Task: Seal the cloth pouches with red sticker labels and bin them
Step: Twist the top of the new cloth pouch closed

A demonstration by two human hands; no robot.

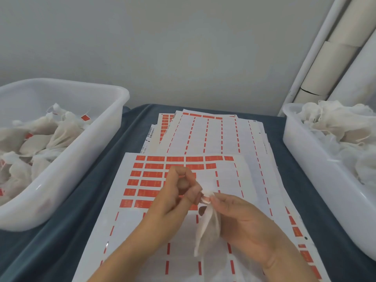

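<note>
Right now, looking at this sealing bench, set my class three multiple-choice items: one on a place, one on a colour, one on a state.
1. Where are the pouches that already carry labels?
A. the tub on the person's left
B. the tub on the right
C. stacked on the sheets

2. What colour are the stickers on the top sheet?
A. blue
B. red
C. green

3. How is the pouch in hand held?
A. lying flat, untouched
B. pinched at its neck by both hands
C. hanging from the left hand alone

Answers: 1 A, red labels show in the left tub; 2 B, the sticker sheet has red rows; 3 B, left hand and right hand meet at the neck of the pouch.
</note>
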